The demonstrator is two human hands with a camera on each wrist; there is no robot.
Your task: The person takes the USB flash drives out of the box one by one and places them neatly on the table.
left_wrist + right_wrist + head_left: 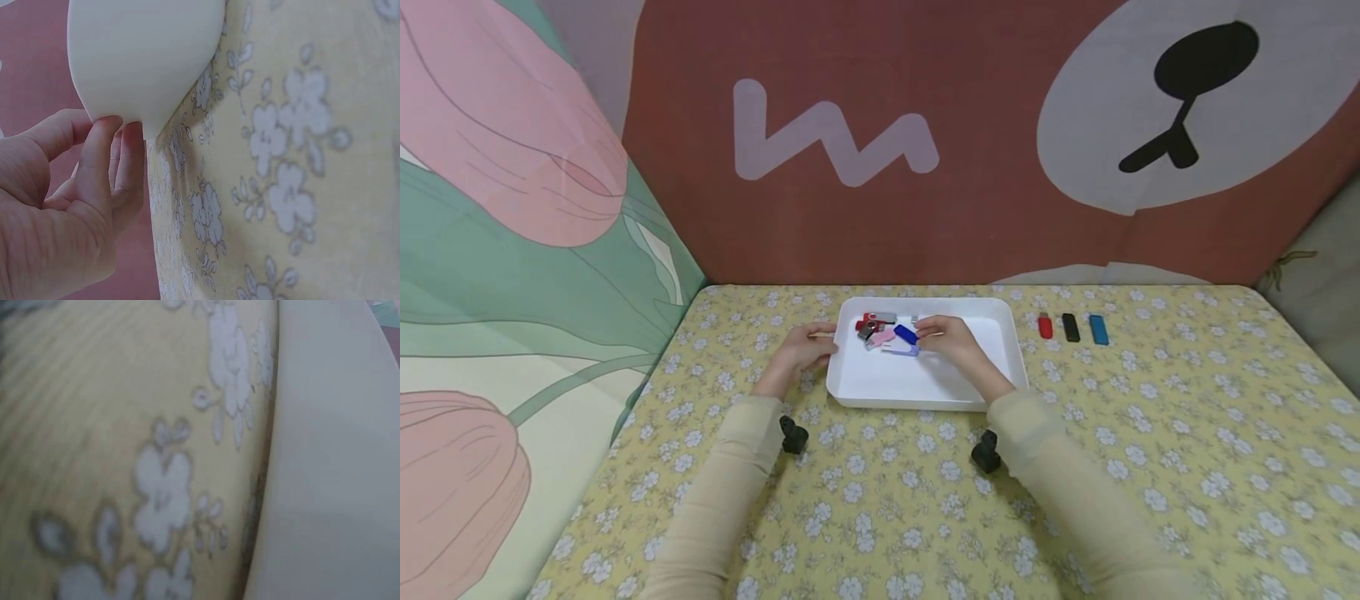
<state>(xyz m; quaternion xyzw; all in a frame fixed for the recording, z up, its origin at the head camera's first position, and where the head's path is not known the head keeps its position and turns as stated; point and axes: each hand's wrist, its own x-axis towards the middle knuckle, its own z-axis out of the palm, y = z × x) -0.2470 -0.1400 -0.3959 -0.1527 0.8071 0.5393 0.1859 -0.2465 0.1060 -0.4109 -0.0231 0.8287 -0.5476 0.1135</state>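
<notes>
A white tray (pixel 865 390) stands on the table, with several USB sticks grouped in its left half. My left hand (pixel 805 350) grips the tray's left edge; in the left wrist view its thumb and fingers (pixel 99 150) pinch the rim. Over the tray's middle, my right hand (pixel 949 340) reaches down with bent fingers beside a blue USB stick (pixel 906 334). A small metal connector (pixel 914 319) shows at its fingertips, but whether they hold anything is hidden. Near these lie a lavender stick (pixel 901 351), a pink one (pixel 880 338) and a red one with a metal cover (pixel 880 317).
Right of the tray, a red USB stick (pixel 1045 326), a black one (pixel 1071 327) and a blue one (pixel 1098 329) lie in a row on the yellow flowered cloth (pixel 880 500). A printed curtain (pixel 880 225) hangs behind the table. The right wrist view shows cloth and the tray's wall (pixel 331 456).
</notes>
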